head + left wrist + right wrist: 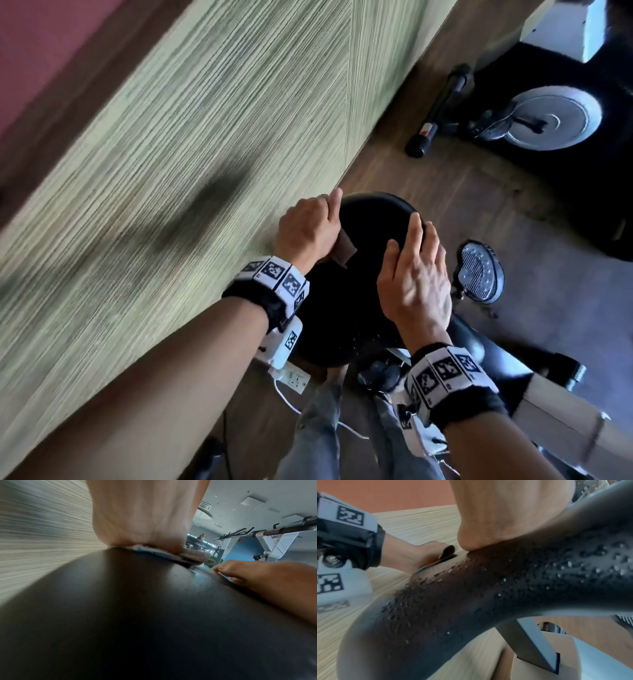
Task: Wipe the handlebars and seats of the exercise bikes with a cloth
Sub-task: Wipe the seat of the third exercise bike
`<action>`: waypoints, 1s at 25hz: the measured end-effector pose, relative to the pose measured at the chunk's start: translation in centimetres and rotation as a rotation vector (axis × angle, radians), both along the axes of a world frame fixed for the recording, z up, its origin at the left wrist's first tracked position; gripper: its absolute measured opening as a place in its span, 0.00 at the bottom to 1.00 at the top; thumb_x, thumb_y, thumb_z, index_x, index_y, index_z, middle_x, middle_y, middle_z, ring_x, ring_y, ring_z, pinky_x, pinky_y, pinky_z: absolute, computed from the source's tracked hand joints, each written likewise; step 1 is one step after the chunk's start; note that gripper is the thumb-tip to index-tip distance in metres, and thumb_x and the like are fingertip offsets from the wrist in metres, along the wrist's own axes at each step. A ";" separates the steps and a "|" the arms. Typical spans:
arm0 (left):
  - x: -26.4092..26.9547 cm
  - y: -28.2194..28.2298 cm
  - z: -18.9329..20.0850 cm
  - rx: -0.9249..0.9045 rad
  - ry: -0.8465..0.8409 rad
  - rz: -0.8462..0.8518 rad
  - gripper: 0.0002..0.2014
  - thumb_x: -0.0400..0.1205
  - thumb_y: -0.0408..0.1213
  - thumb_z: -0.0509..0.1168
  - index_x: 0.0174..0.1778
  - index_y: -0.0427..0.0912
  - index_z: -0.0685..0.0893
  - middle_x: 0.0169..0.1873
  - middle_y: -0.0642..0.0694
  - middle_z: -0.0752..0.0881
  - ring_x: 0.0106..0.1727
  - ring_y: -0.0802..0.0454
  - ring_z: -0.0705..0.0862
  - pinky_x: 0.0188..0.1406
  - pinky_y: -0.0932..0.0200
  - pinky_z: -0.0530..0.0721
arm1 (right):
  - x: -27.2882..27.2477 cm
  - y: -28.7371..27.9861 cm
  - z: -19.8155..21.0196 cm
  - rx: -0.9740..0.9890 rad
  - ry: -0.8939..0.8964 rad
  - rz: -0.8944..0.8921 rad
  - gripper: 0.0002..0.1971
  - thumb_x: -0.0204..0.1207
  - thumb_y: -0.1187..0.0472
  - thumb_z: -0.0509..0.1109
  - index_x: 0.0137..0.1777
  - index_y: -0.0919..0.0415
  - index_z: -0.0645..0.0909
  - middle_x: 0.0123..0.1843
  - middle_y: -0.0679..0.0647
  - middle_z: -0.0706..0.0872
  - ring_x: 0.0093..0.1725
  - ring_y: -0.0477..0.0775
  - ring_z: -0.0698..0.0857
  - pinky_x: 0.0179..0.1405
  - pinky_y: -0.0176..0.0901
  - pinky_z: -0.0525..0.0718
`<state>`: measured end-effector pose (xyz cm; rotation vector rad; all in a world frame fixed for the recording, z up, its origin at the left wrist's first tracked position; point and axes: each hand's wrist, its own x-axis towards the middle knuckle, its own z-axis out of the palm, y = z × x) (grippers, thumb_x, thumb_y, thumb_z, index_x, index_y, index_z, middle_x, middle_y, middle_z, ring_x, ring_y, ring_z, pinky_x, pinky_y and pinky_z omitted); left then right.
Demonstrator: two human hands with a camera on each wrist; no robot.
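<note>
Wiping the black seat (373,219) with your cloth (344,251).
Your left hand (308,229) grips the cloth; your right hand (416,274) rests flat, fingers straight.

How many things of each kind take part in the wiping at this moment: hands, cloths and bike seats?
Hands: 2, left hand and right hand
Cloths: 1, brown cloth under the left hand
Bike seats: 1, black seat, wet with droplets
Total: 4
</note>
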<state>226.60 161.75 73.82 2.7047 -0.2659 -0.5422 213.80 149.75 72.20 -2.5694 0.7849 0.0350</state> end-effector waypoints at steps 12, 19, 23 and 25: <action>-1.2 2.6 -0.8 -0.019 0.092 0.142 0.36 0.92 0.58 0.39 0.51 0.37 0.87 0.50 0.35 0.90 0.55 0.34 0.88 0.59 0.42 0.84 | 0.1 0.4 -0.3 -0.065 -0.008 -0.022 0.29 0.90 0.49 0.53 0.88 0.58 0.56 0.84 0.66 0.67 0.78 0.70 0.72 0.74 0.67 0.76; -2.9 2.5 -1.9 0.020 -0.290 -0.438 0.34 0.91 0.53 0.41 0.87 0.32 0.63 0.85 0.37 0.67 0.86 0.43 0.67 0.83 0.50 0.66 | 0.0 0.4 -0.3 -0.062 0.002 -0.029 0.28 0.90 0.48 0.53 0.88 0.55 0.56 0.85 0.64 0.67 0.79 0.70 0.72 0.74 0.67 0.76; -0.9 1.7 -2.0 -0.021 -0.220 -0.355 0.32 0.92 0.53 0.44 0.88 0.36 0.63 0.86 0.39 0.66 0.86 0.44 0.67 0.85 0.49 0.67 | 0.0 0.4 -0.4 -0.056 0.005 -0.034 0.28 0.90 0.48 0.53 0.88 0.55 0.56 0.85 0.64 0.67 0.79 0.70 0.71 0.72 0.68 0.77; -0.9 0.9 -2.1 0.020 -0.163 -0.254 0.33 0.92 0.55 0.44 0.88 0.37 0.62 0.86 0.38 0.66 0.86 0.43 0.65 0.84 0.51 0.64 | 0.0 0.4 -0.4 -0.061 -0.001 -0.034 0.28 0.90 0.48 0.53 0.88 0.55 0.57 0.85 0.63 0.67 0.78 0.69 0.72 0.70 0.68 0.78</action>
